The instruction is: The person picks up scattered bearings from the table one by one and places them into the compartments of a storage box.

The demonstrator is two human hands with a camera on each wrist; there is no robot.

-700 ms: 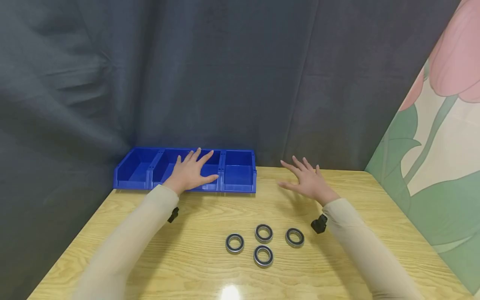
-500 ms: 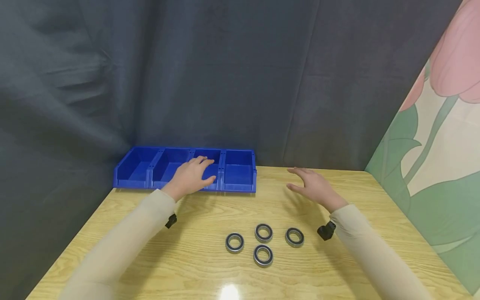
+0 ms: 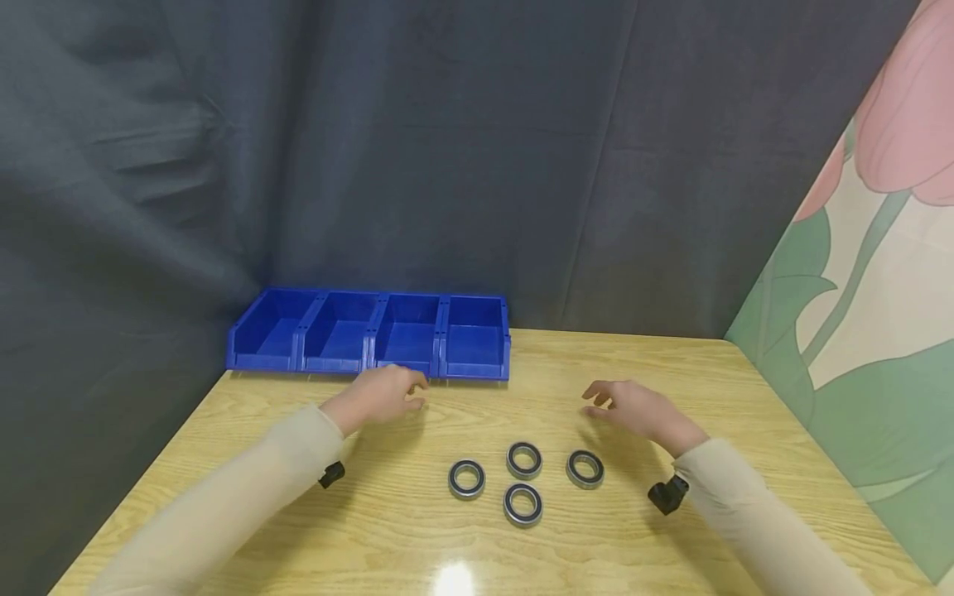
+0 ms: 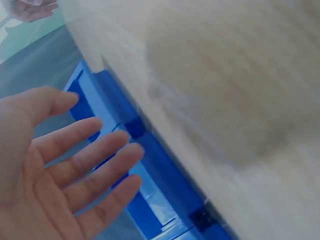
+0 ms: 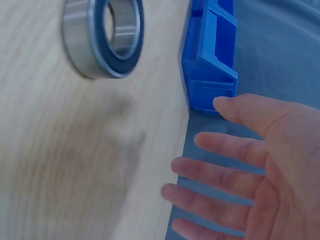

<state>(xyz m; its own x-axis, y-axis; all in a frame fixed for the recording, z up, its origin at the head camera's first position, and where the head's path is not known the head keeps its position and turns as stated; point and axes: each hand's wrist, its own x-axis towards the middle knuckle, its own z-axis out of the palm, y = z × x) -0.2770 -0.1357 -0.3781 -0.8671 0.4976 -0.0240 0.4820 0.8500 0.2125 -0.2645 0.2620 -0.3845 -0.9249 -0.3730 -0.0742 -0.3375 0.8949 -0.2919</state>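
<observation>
Several ball bearings lie flat on the wooden table: a left one [image 3: 466, 479], an upper middle one [image 3: 524, 460], a lower middle one [image 3: 522, 505] and a right one [image 3: 585, 469]. My left hand [image 3: 380, 393] hovers just in front of the blue bins, fingers loosely bent and holding nothing. My right hand [image 3: 633, 407] hangs over the table beyond the right bearing, also with bent, relaxed fingers and nothing in them. In the right wrist view, one bearing [image 5: 85, 40] shows at the top left, apart from the fingers.
A row of joined blue bins [image 3: 406, 339] stands at the back left of the wooden table [image 3: 417, 546]. Behind it hangs a dark curtain [image 3: 447, 149]. A panel with painted tulips [image 3: 894, 331] borders the right side.
Both hands have drawn back towards the person and lower, from spread fingers to loosely bent ones. The left hand has come away from in front of the bins' openings. The bearings have stayed put.
</observation>
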